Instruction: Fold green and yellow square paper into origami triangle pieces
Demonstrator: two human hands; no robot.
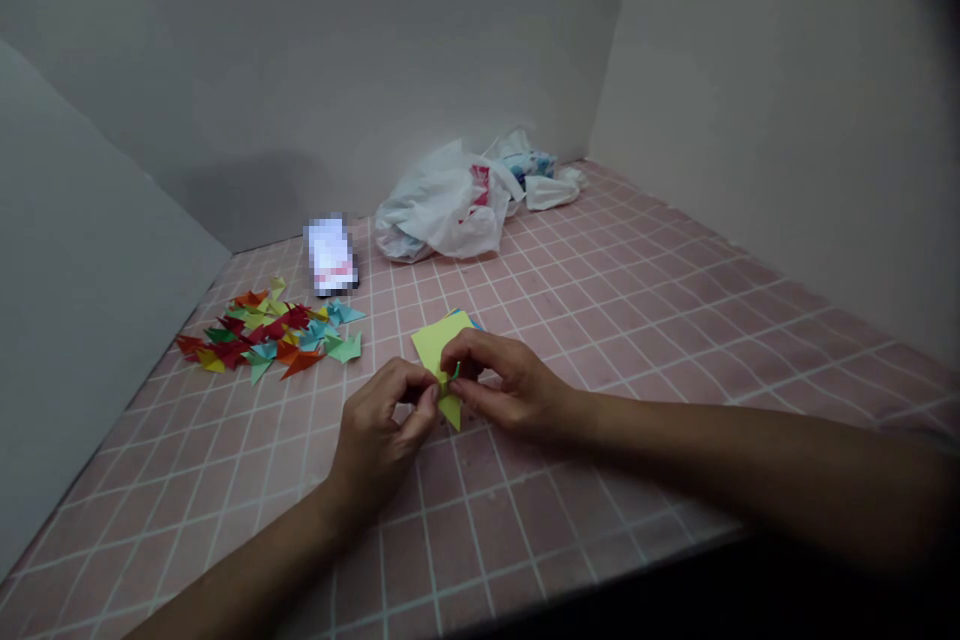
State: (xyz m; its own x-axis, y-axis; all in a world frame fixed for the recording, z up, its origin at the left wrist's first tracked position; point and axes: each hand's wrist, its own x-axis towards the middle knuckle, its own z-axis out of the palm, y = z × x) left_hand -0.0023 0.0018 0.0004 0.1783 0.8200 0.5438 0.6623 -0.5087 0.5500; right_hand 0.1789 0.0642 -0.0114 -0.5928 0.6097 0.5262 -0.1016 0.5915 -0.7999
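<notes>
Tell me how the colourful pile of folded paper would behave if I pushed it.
The folded paper looks thin, so it is probably light and easily scattered. Its angular shapes would likely slide or catch together, not roll. The narrow tips might bend.

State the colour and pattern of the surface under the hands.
Pink with a grid of pale lines; the tabletop shows best in the head view.

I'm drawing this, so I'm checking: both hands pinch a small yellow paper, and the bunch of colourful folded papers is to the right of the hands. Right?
Not quite: the head view shows the bunch of colourful folded papers to the left of the hands. The rest is right: left hand and right hand pinch a small yellow paper.
</notes>
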